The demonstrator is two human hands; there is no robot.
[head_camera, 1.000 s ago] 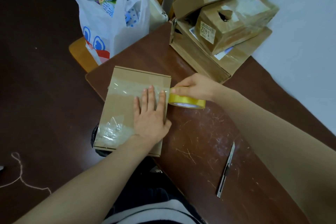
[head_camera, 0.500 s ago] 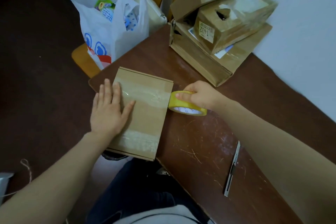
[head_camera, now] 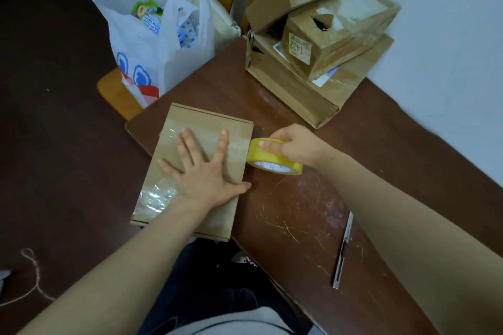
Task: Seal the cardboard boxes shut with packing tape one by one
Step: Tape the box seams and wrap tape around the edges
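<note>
Right grip [head_camera: 296,148]: fingers curled over the top rim of the tape roll [head_camera: 262,156], holding it. The roll sits tilted on the surface [head_camera: 299,212] and touches the right edge of the flat box [head_camera: 206,121].

Left grip [head_camera: 202,174]: wide, palm down, fingers spread flat on top of the box, nothing held. Thumb tip reaches the box's right edge, near the roll.

Box: thin brown cardboard rectangle, lid down. It lies at the surface's left corner, and its near-left part overhangs the edge. A clear tape strip [head_camera: 239,148] runs across the far part of the top, from the left edge to the roll. A crinkled, glossy tape patch [head_camera: 155,198] sits at the near-left corner.

Roll: yellow-tinted clear tape on a white core with red print.

Surface: dark brown wood, scratched pale near the middle. A slim metal utility knife [head_camera: 343,250] lies to the right, well apart from the box.

Far corner: a stack of worn cardboard boxes [head_camera: 294,92]. The small box [head_camera: 334,35] on top has a torn hole and a label reading 1402.

Beyond the surface's left edge, a white plastic bag [head_camera: 152,43] sits on a yellow wooden chair [head_camera: 114,90]. A loose string [head_camera: 32,266] lies on the dark floor.
</note>
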